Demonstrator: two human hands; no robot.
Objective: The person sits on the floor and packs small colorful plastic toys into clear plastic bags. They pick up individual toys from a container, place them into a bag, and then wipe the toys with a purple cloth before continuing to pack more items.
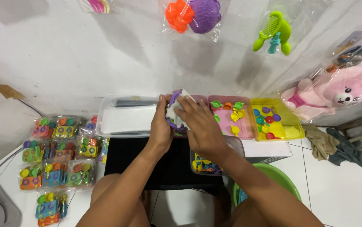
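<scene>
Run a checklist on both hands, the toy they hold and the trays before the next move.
1. Left hand has a grip on the purple toy: ok, fingers wrap its left side.
2. Right hand on the white card over the toy: ok, fingers lie flat on it.
3. Card fully seated on the toy: cannot tell, the hands hide it.
4. Pink tray stocked with small parts: ok, yellow, green and orange pieces lie in it.
5. Yellow tray stocked: ok, blue, red and purple pieces show.
6. Clear bin within reach: ok, it sits right beside the left hand.
</scene>
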